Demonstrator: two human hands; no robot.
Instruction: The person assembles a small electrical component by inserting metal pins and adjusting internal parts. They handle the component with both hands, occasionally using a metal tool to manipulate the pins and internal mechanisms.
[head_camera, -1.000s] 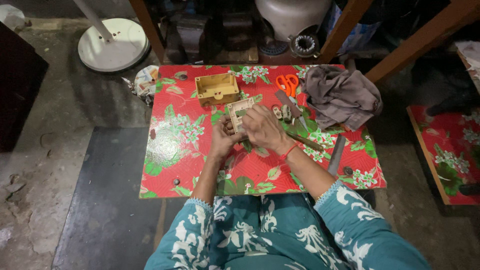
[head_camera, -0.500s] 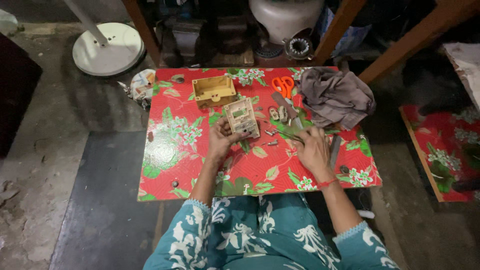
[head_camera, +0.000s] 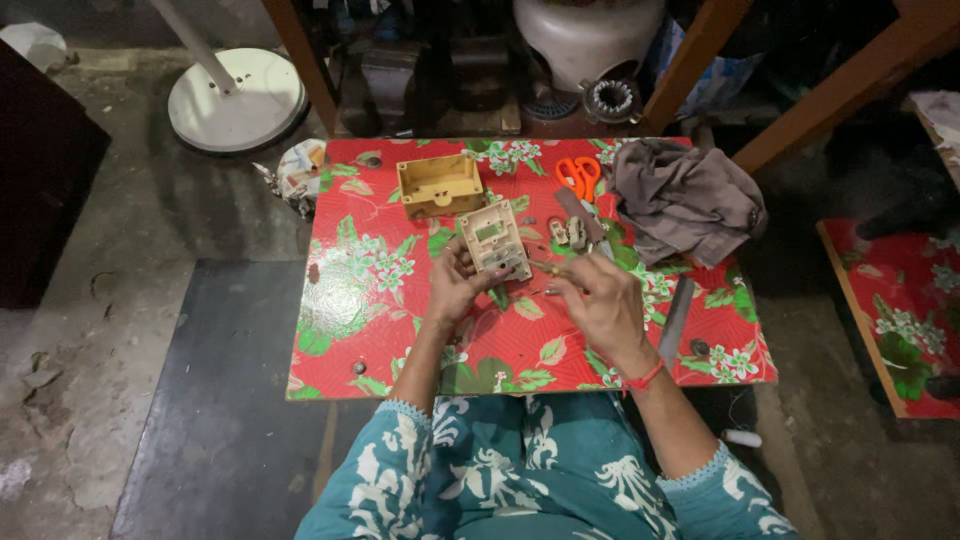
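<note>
My left hand (head_camera: 455, 288) holds a cream plastic switch plate (head_camera: 494, 240) tilted up over the red floral table (head_camera: 360, 300). My right hand (head_camera: 600, 305) grips a thin screwdriver (head_camera: 545, 268) whose tip points left toward the plate's lower edge. A yellowish open plastic box (head_camera: 439, 184) sits just beyond the plate. Small switch parts (head_camera: 566, 232) lie to the right of the plate.
Orange-handled scissors (head_camera: 578, 174) and a crumpled grey cloth (head_camera: 685, 200) lie at the table's far right. A flat metal file (head_camera: 676, 320) rests near the right edge. A white round fan base (head_camera: 236, 100) stands on the floor at far left. Wooden legs rise behind.
My right hand left the plate, reached to the table's right side, then came back with a screwdriver. My left hand kept holding the switch plate.
</note>
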